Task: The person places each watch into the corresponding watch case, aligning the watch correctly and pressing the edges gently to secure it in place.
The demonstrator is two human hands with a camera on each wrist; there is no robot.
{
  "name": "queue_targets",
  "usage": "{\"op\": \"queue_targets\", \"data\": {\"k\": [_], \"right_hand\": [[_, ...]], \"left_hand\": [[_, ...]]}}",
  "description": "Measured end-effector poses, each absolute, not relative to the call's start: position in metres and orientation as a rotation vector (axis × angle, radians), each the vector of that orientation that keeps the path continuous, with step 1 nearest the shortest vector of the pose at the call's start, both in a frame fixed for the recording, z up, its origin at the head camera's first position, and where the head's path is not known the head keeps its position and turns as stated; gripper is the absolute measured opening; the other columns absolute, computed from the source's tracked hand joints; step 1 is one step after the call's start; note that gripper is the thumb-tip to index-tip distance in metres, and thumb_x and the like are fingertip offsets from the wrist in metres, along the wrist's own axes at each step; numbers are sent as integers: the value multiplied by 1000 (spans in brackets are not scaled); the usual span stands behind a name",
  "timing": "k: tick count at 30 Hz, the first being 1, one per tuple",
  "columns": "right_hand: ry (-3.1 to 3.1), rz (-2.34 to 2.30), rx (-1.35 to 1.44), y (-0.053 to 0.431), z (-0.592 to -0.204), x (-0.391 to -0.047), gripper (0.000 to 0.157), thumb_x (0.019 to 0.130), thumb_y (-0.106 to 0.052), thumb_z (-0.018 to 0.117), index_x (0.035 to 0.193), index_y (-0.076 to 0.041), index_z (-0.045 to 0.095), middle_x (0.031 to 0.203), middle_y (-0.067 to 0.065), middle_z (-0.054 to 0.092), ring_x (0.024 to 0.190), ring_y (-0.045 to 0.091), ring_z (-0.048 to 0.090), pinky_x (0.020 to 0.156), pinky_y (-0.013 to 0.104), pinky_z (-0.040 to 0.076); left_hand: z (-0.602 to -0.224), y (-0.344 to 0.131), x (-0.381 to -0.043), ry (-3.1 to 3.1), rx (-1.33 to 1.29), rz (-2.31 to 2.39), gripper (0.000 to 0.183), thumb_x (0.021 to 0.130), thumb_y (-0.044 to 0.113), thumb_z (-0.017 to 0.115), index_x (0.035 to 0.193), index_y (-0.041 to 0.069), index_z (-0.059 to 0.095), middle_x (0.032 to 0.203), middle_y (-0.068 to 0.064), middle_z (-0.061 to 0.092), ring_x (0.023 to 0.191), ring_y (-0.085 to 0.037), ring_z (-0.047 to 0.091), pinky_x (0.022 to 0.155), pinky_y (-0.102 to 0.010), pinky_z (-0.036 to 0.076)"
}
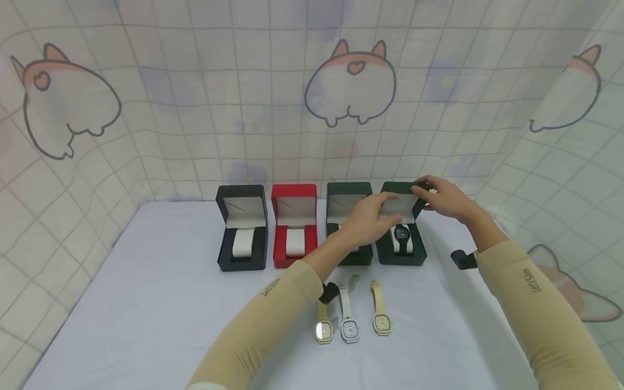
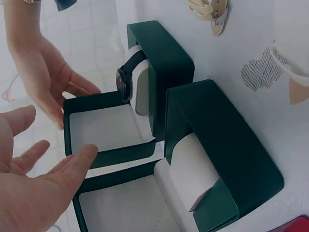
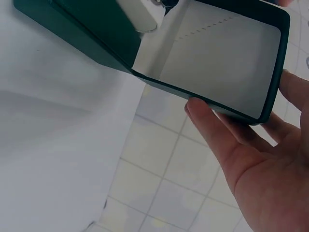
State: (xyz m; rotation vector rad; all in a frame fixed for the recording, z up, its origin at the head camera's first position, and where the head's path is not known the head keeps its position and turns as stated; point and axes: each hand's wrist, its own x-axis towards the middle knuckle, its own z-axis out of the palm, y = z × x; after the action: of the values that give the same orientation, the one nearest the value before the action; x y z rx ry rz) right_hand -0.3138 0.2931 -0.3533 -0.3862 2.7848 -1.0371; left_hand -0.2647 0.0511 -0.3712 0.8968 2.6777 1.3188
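Two hands at the raised lid of a boxed watch

At the right end of a row stands a dark green, square-cornered hinged box (image 1: pixel 401 258), its lid (image 1: pixel 398 187) raised. Inside, a black watch with a dark strap (image 1: pixel 402 233) is wrapped round a white cushion (image 1: pixel 409 247). The right hand (image 1: pixel 446 199) grasps the lid's outer corner, thumb and fingers on its edges. The left hand (image 1: pixel 364 219) grips nothing: its fingers are spread by the lid's other side; whether a fingertip touches cannot be told.

To the left stand a second green box (image 1: pixel 361 260), a red box (image 1: pixel 279 250) and a black box (image 1: pixel 242 265), all open. Three pale-strapped watches (image 1: pixel 382 323) lie in front on white cloth (image 1: pixel 146 303).

The step in hand seems to be handling this lid; swinging it down would call for even guidance from both sides, fingers clear of the rim.
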Motion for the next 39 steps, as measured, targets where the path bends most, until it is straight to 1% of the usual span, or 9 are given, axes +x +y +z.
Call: {"op": "queue_targets", "data": {"k": [6,9,12,13,16,22,29,36,39], "right_hand": [[2766,-1115,-372,291,-353,-309,58,110,-37,49,146,7,41,141,32,43,126,49,54,100,51,51],[2768,-1138,-367,292,-354,-308,59,110,-38,49,146,7,41,141,32,43,126,50,54,100,51,51],[2777,-1152,-352,293,-355,-307,61,109,-39,50,148,7,40,143,33,43,125,50,55,100,51,51],[2784,-1153,-345,294,-356,-307,61,109,-39,51,148,7,40,143,33,42,124,50,55,99,52,51],[2810,-1157,-321,294,-358,-305,61,108,-40,53,147,5,42,143,33,44,123,50,57,99,53,51],[2846,-1183,-311,295,-364,-301,59,106,-42,56,143,4,47,138,30,51,128,50,53,97,52,52],[2839,-1244,-322,298,-367,-295,59,105,-40,59,142,4,48,140,28,50,134,48,48,97,46,53],[2823,-1302,-342,298,-370,-290,57,104,-38,62,141,4,49,140,27,50,134,48,49,98,44,52],[2833,-1308,-350,299,-371,-287,56,104,-36,62,140,4,49,142,28,49,134,49,49,98,44,52]], "left_hand": [[-372,56,-263,2751,854,1251,60,104,29,63,157,12,41,153,-10,48,125,-27,58,97,-33,51],[-370,59,-263,2781,834,1226,62,104,28,63,158,11,38,157,-10,44,134,-25,52,107,-34,46],[-369,60,-264,2789,814,1207,64,105,29,62,160,10,35,160,-10,40,144,-25,42,115,-37,38],[-369,61,-264,2788,810,1202,65,105,29,62,160,10,34,161,-10,39,147,-26,38,117,-38,35],[-369,62,-264,2782,803,1196,67,105,30,61,162,10,30,162,-11,37,148,-27,35,118,-41,33],[-372,64,-266,2786,805,1181,69,105,30,60,163,10,27,163,-12,36,149,-29,34,118,-42,34],[-376,67,-267,2800,796,1173,69,105,32,60,163,12,28,161,-13,37,147,-29,36,117,-43,36],[-379,70,-267,2810,784,1204,68,105,31,60,162,11,29,154,-18,41,136,-30,49,108,-41,45],[-381,71,-268,2801,777,1231,67,106,31,59,162,10,29,153,-19,40,133,-30,52,107,-41,47]]}}
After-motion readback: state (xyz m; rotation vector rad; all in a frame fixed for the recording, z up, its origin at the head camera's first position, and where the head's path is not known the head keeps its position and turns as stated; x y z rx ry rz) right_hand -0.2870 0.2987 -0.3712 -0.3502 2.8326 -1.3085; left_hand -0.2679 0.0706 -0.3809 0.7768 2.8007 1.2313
